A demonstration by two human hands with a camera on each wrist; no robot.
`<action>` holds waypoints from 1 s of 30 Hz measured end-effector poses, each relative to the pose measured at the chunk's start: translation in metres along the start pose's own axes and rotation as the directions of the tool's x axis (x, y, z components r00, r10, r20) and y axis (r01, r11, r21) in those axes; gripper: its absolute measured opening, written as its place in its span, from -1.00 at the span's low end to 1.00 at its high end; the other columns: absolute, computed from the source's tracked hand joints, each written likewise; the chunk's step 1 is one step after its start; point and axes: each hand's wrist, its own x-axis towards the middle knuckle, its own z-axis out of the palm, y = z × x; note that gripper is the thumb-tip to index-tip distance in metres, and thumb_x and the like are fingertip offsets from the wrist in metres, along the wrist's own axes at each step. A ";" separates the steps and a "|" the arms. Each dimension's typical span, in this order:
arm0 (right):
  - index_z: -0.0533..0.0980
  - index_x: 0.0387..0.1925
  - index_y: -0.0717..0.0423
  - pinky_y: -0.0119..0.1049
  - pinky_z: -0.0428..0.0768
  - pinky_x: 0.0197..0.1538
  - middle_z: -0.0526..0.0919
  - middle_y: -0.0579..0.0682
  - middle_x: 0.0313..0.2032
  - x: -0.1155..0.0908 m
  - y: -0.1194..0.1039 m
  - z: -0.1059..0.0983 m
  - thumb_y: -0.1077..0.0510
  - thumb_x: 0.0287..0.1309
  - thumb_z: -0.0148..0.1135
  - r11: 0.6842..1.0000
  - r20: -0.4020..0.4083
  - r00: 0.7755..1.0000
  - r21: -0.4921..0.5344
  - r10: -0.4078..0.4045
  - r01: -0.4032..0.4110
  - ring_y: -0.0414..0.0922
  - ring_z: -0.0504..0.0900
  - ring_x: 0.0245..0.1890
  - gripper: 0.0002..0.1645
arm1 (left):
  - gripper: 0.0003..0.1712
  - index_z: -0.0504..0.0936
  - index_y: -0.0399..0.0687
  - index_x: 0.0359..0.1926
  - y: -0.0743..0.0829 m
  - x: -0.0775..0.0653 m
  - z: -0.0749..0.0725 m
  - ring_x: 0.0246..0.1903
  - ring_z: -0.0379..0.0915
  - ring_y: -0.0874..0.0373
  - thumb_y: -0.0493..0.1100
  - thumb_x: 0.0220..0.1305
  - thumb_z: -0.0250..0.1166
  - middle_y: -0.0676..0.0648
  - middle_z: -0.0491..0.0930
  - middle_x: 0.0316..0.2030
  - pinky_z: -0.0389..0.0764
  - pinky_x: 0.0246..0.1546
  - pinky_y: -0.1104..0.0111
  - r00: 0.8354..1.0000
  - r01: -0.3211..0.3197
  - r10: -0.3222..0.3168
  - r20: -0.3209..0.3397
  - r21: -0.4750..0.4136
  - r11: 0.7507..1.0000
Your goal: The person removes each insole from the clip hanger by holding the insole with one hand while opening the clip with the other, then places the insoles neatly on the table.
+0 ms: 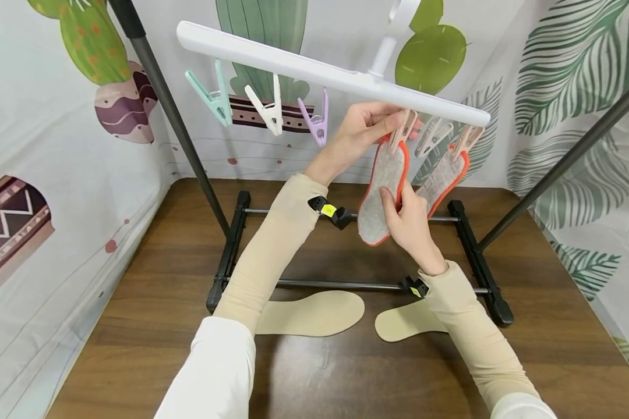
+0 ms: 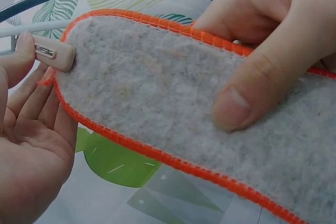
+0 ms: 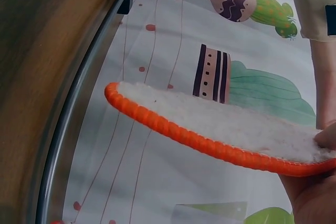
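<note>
A grey felt insole (image 1: 382, 180) with orange edging hangs slanted under a white hanger bar (image 1: 293, 67). Its upper end sits in a beige clothespin (image 1: 402, 129). My left hand (image 1: 364, 131) pinches this clothespin between thumb and fingers, seen also in the left wrist view. Lower down, my right hand (image 1: 411, 221) grips the insole, its thumb flat on the felt face and the fingers behind. A matching insole (image 1: 445, 174) hangs just to the right from another beige clothespin (image 1: 469, 138). In the right wrist view the fleecy side of the held insole (image 3: 210, 129) shows.
Mint (image 1: 215, 99), white (image 1: 269, 110) and purple (image 1: 318, 119) clothespins hang along the bar's left part; a pale clothespin (image 1: 434, 135) is between the insoles. A black rack frame (image 1: 340, 284) stands on the wooden table (image 1: 314, 378), with two beige insoles (image 1: 314, 314) near it.
</note>
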 end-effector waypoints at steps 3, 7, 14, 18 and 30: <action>0.47 -0.12 0.37 -0.14 0.48 -0.52 0.63 0.26 -0.48 0.000 0.001 -0.001 0.25 0.28 0.16 1.000 -0.003 1.000 0.000 -0.004 0.004 0.06 0.61 -0.58 -0.77 | -0.64 0.43 -0.56 0.15 0.002 0.001 0.001 -0.21 0.69 0.10 -0.42 0.41 0.02 -0.44 0.62 -0.10 0.67 -0.15 0.25 1.000 -0.014 0.014 -0.002 0.008 1.000; 0.48 -0.12 0.37 -0.11 0.52 -0.51 0.64 0.26 -0.46 -0.001 0.003 -0.001 0.25 0.28 0.16 1.000 0.002 1.000 -0.004 0.001 -0.001 0.08 0.64 -0.56 -0.77 | -0.63 0.41 -0.55 0.17 0.004 0.001 0.001 -0.21 0.69 0.10 -0.42 0.41 0.03 -0.46 0.60 -0.08 0.65 -0.02 0.11 1.000 -0.017 0.017 -0.005 0.004 1.000; 0.49 -0.16 0.34 -0.08 0.53 -0.53 0.64 0.26 -0.49 -0.006 0.006 -0.001 0.25 0.27 0.17 1.000 0.023 1.000 -0.008 0.000 0.001 0.10 0.65 -0.56 -0.80 | -0.66 0.43 -0.63 0.10 0.002 0.001 -0.001 -0.24 0.70 0.08 -0.45 0.39 0.02 -0.54 0.57 -0.09 0.64 0.00 0.07 0.999 -0.025 0.025 -0.022 0.003 1.000; 0.50 -0.15 0.33 -0.11 0.50 -0.58 0.61 0.23 -0.55 -0.010 0.009 -0.002 0.25 0.28 0.17 1.000 0.051 0.999 -0.023 -0.010 0.011 0.06 0.62 -0.62 -0.81 | -0.66 0.44 -0.59 0.11 0.001 0.001 -0.001 -0.19 0.69 -0.06 -0.43 0.39 0.03 -0.49 0.60 -0.11 0.65 -0.03 0.10 0.999 -0.024 0.024 -0.021 0.022 0.999; 0.49 -0.13 0.34 -0.01 0.58 -0.52 0.66 0.28 -0.45 -0.014 0.016 -0.005 0.26 0.25 0.18 1.000 0.071 0.998 -0.028 0.002 0.000 0.13 0.67 -0.55 -0.79 | -0.65 0.46 -0.55 0.13 0.004 0.002 0.002 -0.21 0.69 -0.01 -0.44 0.39 0.03 -0.28 0.69 -0.21 0.64 0.02 0.15 0.998 0.024 -0.023 -0.063 0.027 0.999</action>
